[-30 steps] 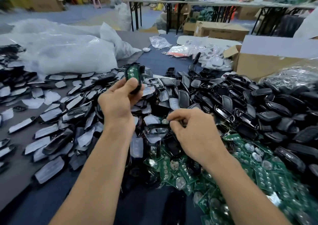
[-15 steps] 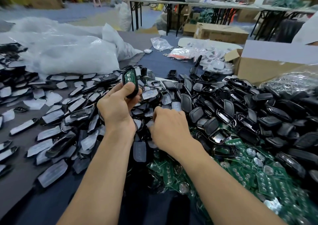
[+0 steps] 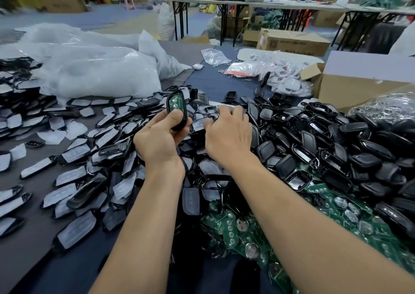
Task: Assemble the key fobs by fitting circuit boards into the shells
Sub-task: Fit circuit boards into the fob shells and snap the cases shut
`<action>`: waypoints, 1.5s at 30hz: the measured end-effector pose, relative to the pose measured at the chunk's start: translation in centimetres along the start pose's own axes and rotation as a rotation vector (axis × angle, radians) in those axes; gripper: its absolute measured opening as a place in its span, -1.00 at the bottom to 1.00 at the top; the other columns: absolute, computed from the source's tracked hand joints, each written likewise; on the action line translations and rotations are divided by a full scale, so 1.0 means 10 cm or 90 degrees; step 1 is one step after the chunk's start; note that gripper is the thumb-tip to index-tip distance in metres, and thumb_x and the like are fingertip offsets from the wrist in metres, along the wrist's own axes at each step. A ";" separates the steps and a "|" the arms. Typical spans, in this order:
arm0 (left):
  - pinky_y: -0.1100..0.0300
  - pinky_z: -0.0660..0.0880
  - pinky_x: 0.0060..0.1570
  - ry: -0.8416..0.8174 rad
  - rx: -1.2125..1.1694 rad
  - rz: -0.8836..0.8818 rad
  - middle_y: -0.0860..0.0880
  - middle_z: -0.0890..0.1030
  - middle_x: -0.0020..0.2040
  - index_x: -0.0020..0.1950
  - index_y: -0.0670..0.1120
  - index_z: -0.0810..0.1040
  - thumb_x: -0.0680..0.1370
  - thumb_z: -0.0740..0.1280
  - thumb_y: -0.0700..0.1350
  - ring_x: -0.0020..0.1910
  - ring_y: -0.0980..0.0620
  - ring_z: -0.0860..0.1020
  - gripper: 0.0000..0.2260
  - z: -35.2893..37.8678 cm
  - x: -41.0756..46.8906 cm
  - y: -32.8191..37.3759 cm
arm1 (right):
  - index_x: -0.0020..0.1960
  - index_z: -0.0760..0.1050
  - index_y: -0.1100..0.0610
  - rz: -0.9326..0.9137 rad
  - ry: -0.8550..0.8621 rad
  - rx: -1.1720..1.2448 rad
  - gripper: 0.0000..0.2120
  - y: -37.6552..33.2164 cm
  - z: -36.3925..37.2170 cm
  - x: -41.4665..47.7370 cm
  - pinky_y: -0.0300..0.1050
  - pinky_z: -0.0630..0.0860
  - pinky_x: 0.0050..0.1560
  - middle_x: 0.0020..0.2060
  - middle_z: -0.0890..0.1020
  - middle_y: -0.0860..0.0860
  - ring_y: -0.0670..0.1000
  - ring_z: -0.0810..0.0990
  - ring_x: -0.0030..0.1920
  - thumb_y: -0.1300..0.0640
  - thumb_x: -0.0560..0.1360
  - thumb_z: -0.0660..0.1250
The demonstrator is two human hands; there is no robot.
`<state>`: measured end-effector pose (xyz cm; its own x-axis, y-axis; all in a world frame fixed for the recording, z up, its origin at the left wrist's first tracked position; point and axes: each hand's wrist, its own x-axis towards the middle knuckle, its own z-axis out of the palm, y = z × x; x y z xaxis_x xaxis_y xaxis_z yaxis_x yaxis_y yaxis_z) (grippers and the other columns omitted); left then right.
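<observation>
1. Gripped in the left hand [image 3: 161,138], thumb pressed across its face: a black plastic key fob shell [image 3: 179,126] with a green circuit board [image 3: 175,102] showing inside, held upright just above and ahead of that hand.
2. Reaching down close beside it with the right hand [image 3: 226,134], fingers [image 3: 224,111] curled onto the heap of film-covered black cover pieces [image 3: 198,123] — cannot tell whether pinching one or only touching.
3. Likely slip: board not fully seated, so dropping out on any tilt of the shell or slackening of the thumb.
4. Pulling two clinging covers, or a mismatched one, out of so tangled a heap — probable cause of a jammed or gapped closure.
5. Brushing the loose green boards with round metal contacts [image 3: 247,226] under the right forearm off the dark table [image 3: 213,84] on drawing the arm back.
</observation>
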<state>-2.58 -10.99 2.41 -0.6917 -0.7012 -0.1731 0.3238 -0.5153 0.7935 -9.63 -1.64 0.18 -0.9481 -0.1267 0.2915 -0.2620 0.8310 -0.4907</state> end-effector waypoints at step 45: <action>0.18 0.35 -0.35 -0.522 0.510 0.201 -0.02 0.57 -0.35 -0.06 0.09 0.77 0.35 0.46 -0.20 -0.40 0.06 0.44 -0.74 0.24 -0.68 -0.69 | -0.19 0.54 0.25 0.341 -0.249 0.985 -0.80 1.31 -0.97 -0.76 -0.33 0.24 -0.59 -0.41 0.53 0.13 -0.14 0.34 -0.59 0.35 0.59 0.29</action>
<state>-1.61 -1.47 -0.53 -0.9547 -0.0675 0.2897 0.2601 0.2835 0.9230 -4.06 15.50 -0.52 -0.9052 -0.3412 -0.2534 0.3888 -0.4240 -0.8180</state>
